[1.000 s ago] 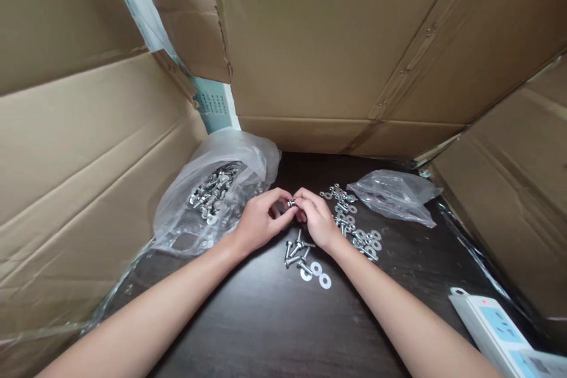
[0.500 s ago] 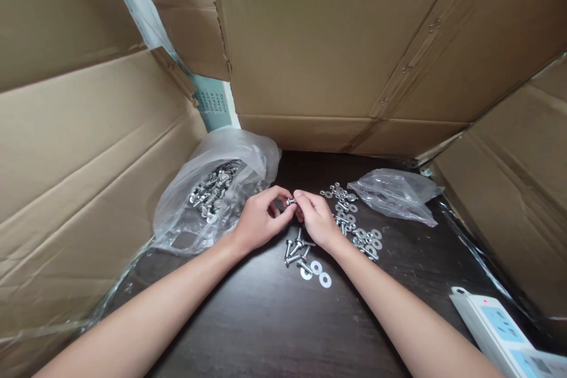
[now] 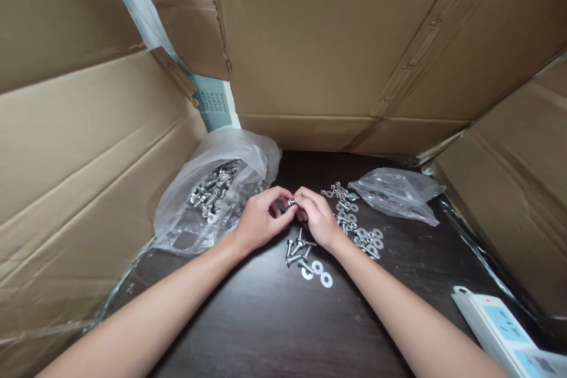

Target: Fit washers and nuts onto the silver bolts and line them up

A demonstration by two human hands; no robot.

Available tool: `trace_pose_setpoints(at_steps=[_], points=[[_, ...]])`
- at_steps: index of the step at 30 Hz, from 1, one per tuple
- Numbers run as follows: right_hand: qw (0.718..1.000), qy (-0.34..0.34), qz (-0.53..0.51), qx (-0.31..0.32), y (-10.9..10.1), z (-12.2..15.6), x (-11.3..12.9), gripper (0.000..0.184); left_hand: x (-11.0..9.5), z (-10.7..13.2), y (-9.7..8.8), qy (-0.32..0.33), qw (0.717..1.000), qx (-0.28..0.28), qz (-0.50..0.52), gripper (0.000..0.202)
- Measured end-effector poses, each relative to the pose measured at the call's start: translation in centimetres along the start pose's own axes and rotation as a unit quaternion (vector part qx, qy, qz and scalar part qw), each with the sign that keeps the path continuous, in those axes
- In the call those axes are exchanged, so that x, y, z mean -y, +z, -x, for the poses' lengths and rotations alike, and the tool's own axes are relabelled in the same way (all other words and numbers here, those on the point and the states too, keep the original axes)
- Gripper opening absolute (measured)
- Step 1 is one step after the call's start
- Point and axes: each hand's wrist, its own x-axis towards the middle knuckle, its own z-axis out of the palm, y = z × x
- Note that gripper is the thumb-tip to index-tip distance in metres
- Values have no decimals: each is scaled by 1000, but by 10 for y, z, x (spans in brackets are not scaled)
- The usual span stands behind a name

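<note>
**A small bolt pinched between both hands, its axis running hand to hand**

The left hand (image 3: 261, 221) and the right hand (image 3: 316, 218) are brought together above the dark table (image 3: 266, 319), fingertips meeting at the middle. A small metal bolt (image 3: 291, 202) is clamped between them. It is gripped from the left by thumb and forefinger, and from the right by fingertips closed on its other end. Its long axis is seen to lie roughly level, from one hand across to the other, so neither hand is the nearer; each holds one end. Whether a washer or nut is already seated on the shank cannot be told, the piece being too small and half covered by fingers.

Just below the hands, toward the person, a small cluster of loose bolts (image 3: 297, 251) lies on the table, with two flat washers (image 3: 321, 273) beside it. To the right of the right hand, touching its outer edge in the view, a scatter of washers and small parts (image 3: 357, 218) is spread out. Beyond that scatter an emptied clear bag (image 3: 394, 194) is lying flat. To the left of the left hand, a larger clear bag of bolts (image 3: 212, 189) is open and slumped against the cardboard wall (image 3: 88, 147). At the lower right corner a white power strip (image 3: 496, 325) is partly in view.
</note>
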Motion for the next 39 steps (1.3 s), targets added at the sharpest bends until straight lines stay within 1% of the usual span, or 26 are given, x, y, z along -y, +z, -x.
trace_pose_setpoints(at_steps=[7, 10, 12, 16, 19, 30, 39], points=[[999, -12, 38, -10, 2, -1, 1, 37, -1, 0, 0, -5, 1000, -4, -2, 10], [999, -9, 35, -14, 2, 0, 4, 39, -2, 0, 1, -14, 1000, -10, 1, 9], [1000, -2, 13, -16, 2, 0, 4, 35, -3, -1, 1, -17, 1000, -14, 0, 9], [999, 1, -38, -14, 1, 0, 3, 17, -2, -1, 1, -18, 1000, -15, -2, 9], [999, 4, -42, -9, 1, -1, 1, 13, -1, -1, 1, -16, 1000, -10, -2, 9], [999, 0, 31, -19, 2, -1, 2, 32, -1, 0, 0, -5, 1000, -9, -7, 11], [999, -5, 45, -23, 2, 0, 4, 34, -2, 0, 1, -18, 1000, -22, -12, 11]])
